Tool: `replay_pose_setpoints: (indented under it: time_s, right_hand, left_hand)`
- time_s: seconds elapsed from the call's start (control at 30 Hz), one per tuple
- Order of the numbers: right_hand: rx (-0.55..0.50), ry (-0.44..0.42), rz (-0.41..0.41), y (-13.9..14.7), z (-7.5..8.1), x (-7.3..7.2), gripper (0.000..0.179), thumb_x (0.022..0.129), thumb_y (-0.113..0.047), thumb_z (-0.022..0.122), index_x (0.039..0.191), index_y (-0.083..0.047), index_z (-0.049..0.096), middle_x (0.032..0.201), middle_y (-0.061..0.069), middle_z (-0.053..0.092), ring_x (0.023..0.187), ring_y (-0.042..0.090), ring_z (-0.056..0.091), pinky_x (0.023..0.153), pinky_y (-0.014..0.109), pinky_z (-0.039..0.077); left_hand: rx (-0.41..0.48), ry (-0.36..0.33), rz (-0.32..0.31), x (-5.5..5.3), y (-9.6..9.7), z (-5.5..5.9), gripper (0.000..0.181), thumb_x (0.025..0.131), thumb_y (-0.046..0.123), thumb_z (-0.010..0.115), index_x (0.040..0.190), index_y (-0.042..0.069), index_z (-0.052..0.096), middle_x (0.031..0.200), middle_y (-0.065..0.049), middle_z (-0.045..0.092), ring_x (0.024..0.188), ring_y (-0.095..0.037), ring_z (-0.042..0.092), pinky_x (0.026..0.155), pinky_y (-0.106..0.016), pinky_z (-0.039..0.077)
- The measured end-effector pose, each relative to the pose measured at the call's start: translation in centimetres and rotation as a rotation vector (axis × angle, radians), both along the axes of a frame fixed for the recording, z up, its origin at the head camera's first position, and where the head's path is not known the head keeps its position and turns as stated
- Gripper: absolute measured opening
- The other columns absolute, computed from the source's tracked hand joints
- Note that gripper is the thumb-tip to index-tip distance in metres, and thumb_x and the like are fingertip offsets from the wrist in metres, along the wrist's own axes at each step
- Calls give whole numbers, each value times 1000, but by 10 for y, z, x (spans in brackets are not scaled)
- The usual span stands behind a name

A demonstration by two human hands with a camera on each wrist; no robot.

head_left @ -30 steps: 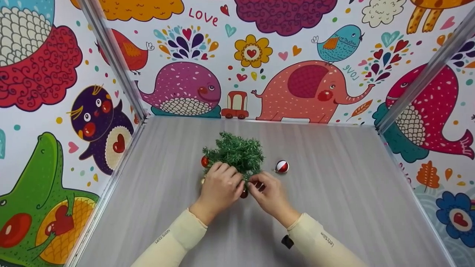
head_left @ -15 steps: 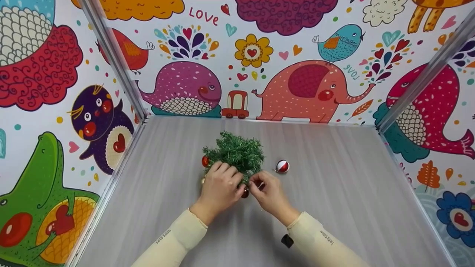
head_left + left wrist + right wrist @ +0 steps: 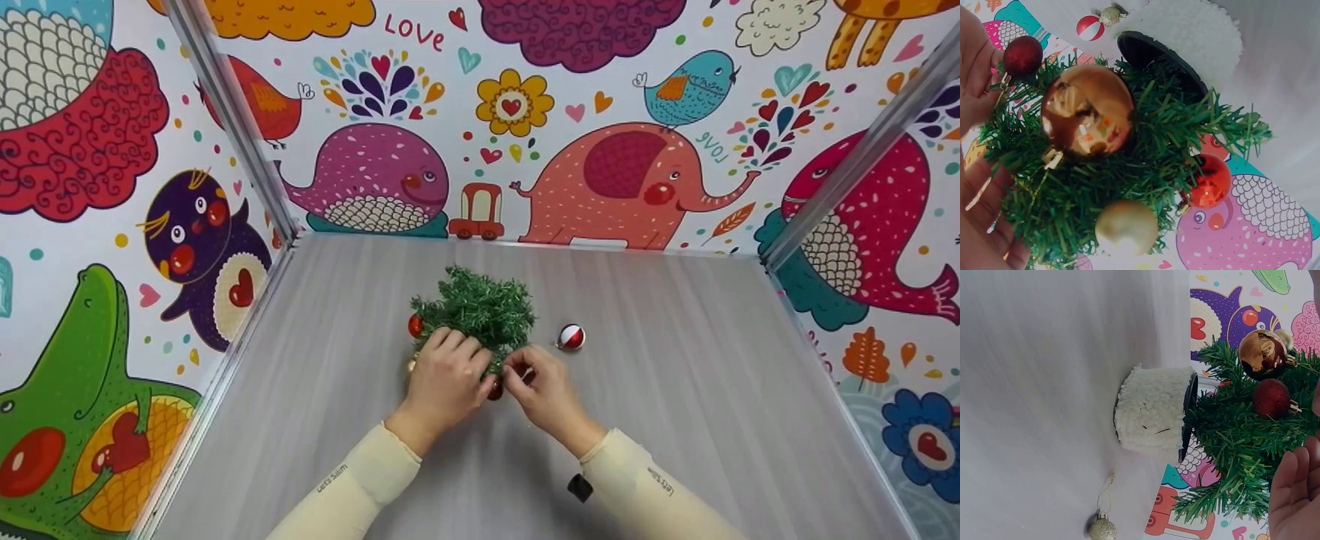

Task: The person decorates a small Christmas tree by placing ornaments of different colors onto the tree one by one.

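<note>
A small artificial Christmas tree stands on the table in a fuzzy white pot. My left hand holds the tree's near side, fingers bent over the branches. My right hand has thumb and index finger brought together at a branch by the dark red bauble, where its gold string runs; the fingertips are partly hidden. A shiny bronze bauble, a pale gold bauble and a shiny red bauble also hang on the tree.
A red-and-white bauble lies on the grey table right of the tree. Close by is a gold glitter bauble with a string loop. Printed cartoon walls enclose the table at the back and sides.
Both hands stay at the same spot on the tree, with only slight finger movement. The tree and the loose bauble have not visibly moved.
</note>
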State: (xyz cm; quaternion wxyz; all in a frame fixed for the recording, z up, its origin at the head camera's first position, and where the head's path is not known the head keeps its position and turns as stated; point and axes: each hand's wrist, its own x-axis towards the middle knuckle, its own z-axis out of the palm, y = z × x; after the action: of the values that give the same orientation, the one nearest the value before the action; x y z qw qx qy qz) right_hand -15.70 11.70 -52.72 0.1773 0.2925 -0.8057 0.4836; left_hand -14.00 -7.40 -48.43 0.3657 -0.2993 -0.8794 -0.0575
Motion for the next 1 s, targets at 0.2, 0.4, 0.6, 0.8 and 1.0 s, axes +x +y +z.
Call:
replay_pose_setpoints:
  time_s: [0.2, 0.4, 0.6, 0.8, 1.0]
  right_hand:
    - [-20, 3, 6, -1, 0, -1, 20, 88, 3, 68, 88, -17, 64, 84, -9, 60, 72, 9, 59, 56, 30, 52]
    - [-68, 60, 6, -4, -2, -3, 23, 83, 10, 71, 85, -12, 66, 80, -3, 61, 68, 14, 59, 53, 29, 50]
    - [-54, 73, 6, -3, -1, -4, 23, 83, 10, 71, 86, -12, 66, 81, -4, 61, 68, 12, 59, 53, 27, 50]
    - [-48, 61, 25, -1, -1, -5, 21, 86, 5, 69, 87, -15, 65, 83, -8, 61, 69, 10, 59, 55, 26, 50]
    - [-20, 16, 13, 1, -4, -5, 16, 88, 1, 69, 88, -15, 65, 84, -8, 60, 71, 10, 59, 55, 30, 52]
  left_hand:
    - [4, -6, 2, 0, 0, -2, 16, 77, 28, 77, 78, 13, 71, 79, -2, 65, 77, -25, 60, 84, -42, 47]
    - [44, -4, -36, -2, 0, -3, 18, 75, 29, 74, 75, 12, 70, 76, -3, 63, 74, -26, 59, 82, -42, 47]
    - [-3, 4, 3, -1, 1, -3, 34, 70, 43, 82, 79, 12, 70, 78, -3, 64, 76, -26, 59, 82, -42, 47]
    - [-27, 2, 30, 0, 2, -2, 22, 72, 29, 81, 80, 12, 70, 79, -3, 64, 77, -26, 59, 84, -42, 46]
    - [-9, 0, 21, 0, 1, -2, 16, 75, 26, 76, 78, 12, 70, 77, -3, 64, 76, -26, 59, 83, -42, 46]
